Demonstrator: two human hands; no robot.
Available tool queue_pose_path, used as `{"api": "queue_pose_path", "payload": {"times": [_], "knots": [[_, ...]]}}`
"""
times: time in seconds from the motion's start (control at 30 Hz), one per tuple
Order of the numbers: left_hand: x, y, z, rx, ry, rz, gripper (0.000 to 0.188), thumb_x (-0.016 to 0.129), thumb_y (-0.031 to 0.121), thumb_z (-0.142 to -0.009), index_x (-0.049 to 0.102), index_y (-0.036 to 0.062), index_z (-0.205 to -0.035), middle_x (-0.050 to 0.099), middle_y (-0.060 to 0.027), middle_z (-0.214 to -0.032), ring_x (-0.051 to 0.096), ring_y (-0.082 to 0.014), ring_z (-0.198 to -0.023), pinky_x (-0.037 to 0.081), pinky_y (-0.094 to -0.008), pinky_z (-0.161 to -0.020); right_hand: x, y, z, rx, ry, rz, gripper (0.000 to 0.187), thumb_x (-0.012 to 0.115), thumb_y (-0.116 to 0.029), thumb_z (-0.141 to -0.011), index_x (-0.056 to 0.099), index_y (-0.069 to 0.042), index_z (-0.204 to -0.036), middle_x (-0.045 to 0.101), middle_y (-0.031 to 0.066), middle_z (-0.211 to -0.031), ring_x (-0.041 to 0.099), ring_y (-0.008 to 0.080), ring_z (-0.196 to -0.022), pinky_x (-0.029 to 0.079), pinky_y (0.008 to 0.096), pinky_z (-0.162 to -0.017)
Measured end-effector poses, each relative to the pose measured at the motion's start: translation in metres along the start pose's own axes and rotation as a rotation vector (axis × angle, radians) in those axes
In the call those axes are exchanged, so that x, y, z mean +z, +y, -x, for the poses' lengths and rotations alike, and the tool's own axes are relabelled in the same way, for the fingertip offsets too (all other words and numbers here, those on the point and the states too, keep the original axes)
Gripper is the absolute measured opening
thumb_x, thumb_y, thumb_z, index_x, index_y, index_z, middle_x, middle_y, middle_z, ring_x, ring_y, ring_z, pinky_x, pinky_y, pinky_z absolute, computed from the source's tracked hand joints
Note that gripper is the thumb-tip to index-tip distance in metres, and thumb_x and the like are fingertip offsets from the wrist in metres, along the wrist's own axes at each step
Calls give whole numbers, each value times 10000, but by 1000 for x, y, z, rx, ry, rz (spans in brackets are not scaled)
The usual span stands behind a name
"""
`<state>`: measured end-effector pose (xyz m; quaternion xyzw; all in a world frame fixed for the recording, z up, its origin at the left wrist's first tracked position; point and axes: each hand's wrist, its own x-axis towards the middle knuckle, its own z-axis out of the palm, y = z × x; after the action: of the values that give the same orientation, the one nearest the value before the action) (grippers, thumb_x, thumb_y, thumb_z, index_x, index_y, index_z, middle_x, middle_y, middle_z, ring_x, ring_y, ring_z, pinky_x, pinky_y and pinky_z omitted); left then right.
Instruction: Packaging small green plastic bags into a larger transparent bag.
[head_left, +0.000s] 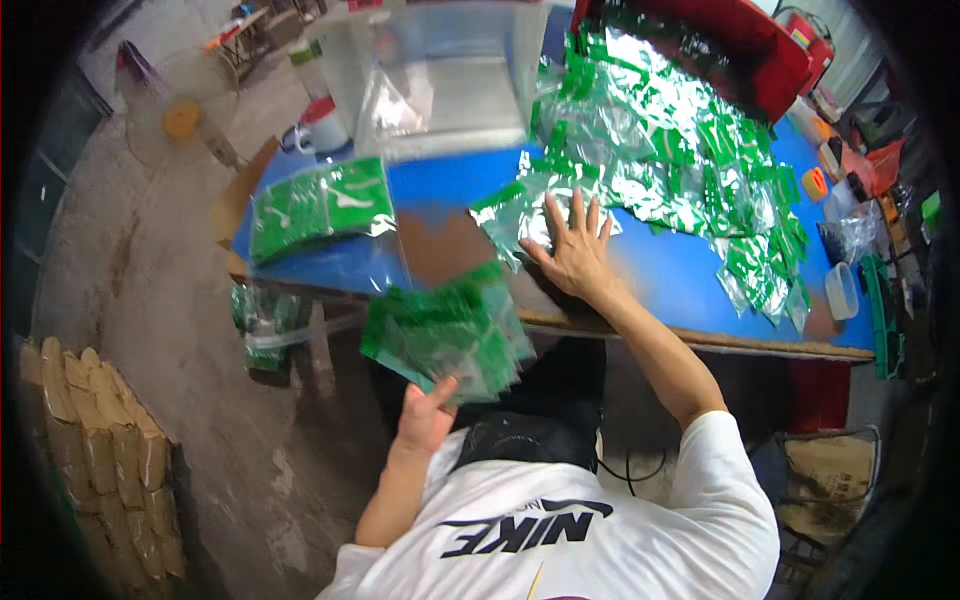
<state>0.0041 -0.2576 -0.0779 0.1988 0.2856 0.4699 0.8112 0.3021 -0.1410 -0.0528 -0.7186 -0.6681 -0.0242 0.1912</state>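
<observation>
A fanned stack of green and clear plastic packets [450, 330] is held in my left hand [428, 415], off the table's front edge, with the thumb pressed on top. My right hand [580, 250] lies spread, palm down, on a few silvery-clear packets with green strips [505, 212] on the blue table. Beyond it and to the right spreads a large heap of the same green and clear packets [680, 150]. At the left of the table lies a clear bag filled with green packets [320, 208], its loose plastic end reaching toward the front edge.
At the back of the table stands a clear-walled box with plastic sheets [445, 95], beside a red and white mug [322, 125]. A red bin [740, 50] leans over the heap. Tape rolls [815, 184] and a clear tub [841, 291] lie right. Brown sacks [95, 440] stand left.
</observation>
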Motion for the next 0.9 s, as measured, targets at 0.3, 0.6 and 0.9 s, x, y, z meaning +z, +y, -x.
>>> {"api": "queue_pose_path", "payload": {"times": [0.3,0.6,0.9], "knots": [[5,-5,-38,-72,-49,49,461,584,10,-942,456,20,-1385,579,-136,-1345,581,-286,-1240,501,-462,-1045,-41,-30,75,-605,-318,-469,451,534,-158,-964,494,-16,-1391,502,222,-1422,455,368,-1347,358,447,-1131],[4,0,-32,28,-16,80,454,609,-14,-917,488,7,-1355,593,-122,-1314,577,-253,-1237,468,-436,-1068,-47,1,19,-513,-305,-26,699,482,-552,-968,437,-50,-1452,371,253,-1517,346,406,-1420,199,585,-1187],[0,-8,-34,-90,-35,28,497,632,-43,-882,490,4,-1356,598,-110,-1298,585,-243,-1211,447,-421,-1079,-28,42,2,-318,-64,131,694,485,-544,-968,423,-70,-1472,371,220,-1532,263,439,-1449,175,528,-1206]]}}
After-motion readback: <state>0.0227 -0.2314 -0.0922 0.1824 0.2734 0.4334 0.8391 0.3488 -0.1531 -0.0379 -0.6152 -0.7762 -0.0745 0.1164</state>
